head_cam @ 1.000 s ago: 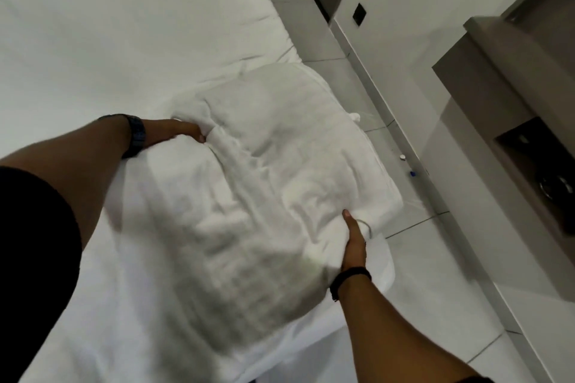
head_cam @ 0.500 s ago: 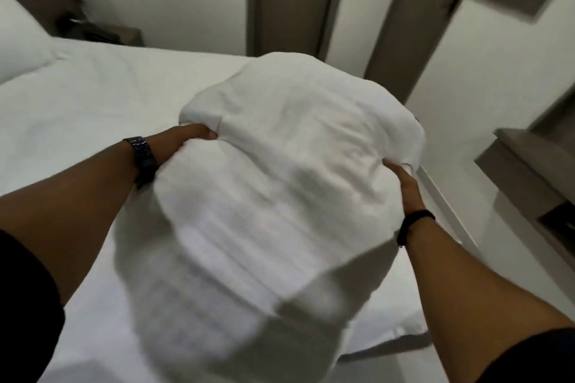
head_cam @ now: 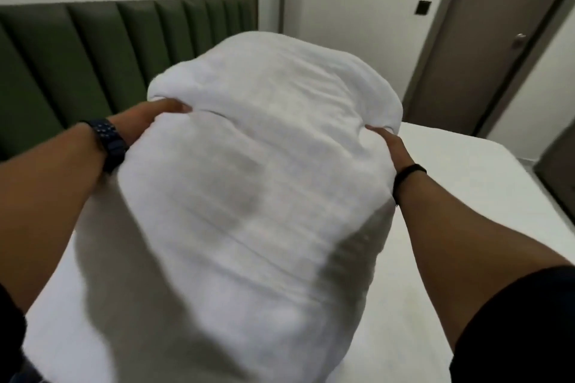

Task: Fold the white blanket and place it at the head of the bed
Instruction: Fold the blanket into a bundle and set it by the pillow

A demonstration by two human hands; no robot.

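The folded white blanket (head_cam: 255, 183) is a thick bundle held up in the air in front of me, filling the middle of the head view. My left hand (head_cam: 152, 116) grips its left side, fingers pressed into the cloth. My right hand (head_cam: 389, 146) holds its right side, thumb on top. Below and behind the bundle lies the bed (head_cam: 466, 183) with its white sheet. The green padded headboard (head_cam: 93, 56) stands behind the bundle on the left. The blanket hides the part of the bed under it.
A white wall rises above the headboard. A grey-brown door (head_cam: 485, 50) with a knob stands at the back right, a black switch plate (head_cam: 423, 7) beside it. The bed's right edge (head_cam: 535, 196) runs along a narrow strip of floor.
I have lifted the blanket off the bed's side and turned left with it. The view has swung from the floor and doors to the green headboard. Both hands keep their grip.
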